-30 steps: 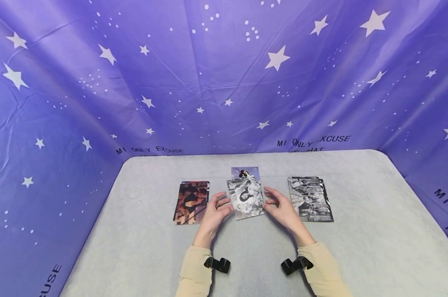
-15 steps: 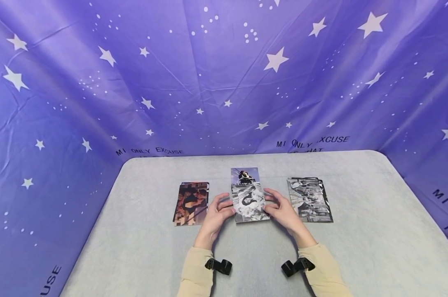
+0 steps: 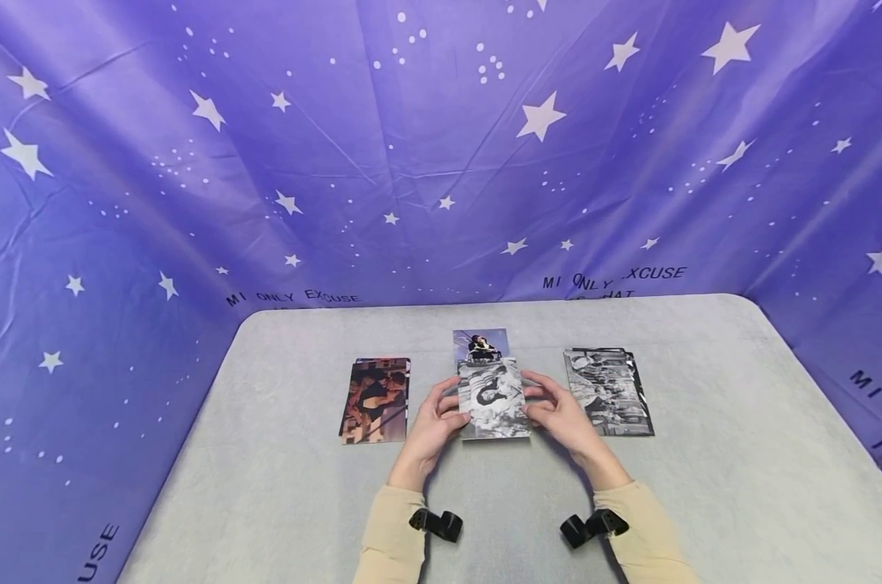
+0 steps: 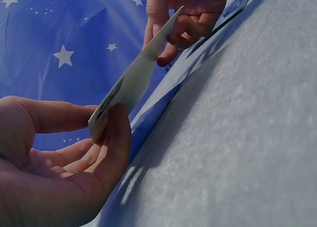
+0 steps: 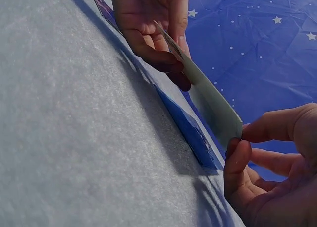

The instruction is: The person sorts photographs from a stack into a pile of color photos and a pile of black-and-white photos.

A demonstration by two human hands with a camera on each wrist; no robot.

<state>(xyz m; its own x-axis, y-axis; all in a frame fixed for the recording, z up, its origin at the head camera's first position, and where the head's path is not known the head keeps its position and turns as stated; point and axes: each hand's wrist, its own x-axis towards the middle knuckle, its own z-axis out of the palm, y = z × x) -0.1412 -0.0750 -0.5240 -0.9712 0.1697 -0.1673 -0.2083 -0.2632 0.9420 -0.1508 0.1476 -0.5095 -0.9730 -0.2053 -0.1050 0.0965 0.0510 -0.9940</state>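
Sorting step: left hand (image 3: 435, 422) and right hand (image 3: 557, 414) pinch a black-and-white photo (image 3: 492, 397) by its side edges, lifted over the table's (image 3: 703, 487) centre; next, lowering it squarely onto a pile.

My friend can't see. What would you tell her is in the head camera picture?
Two hands, left hand and right hand, hold a black-and-white photo by its side edges over a grey table. A colour photo lies just behind it, one photo pile sits to the left and another pile to the right, with a purple starry cloth behind.
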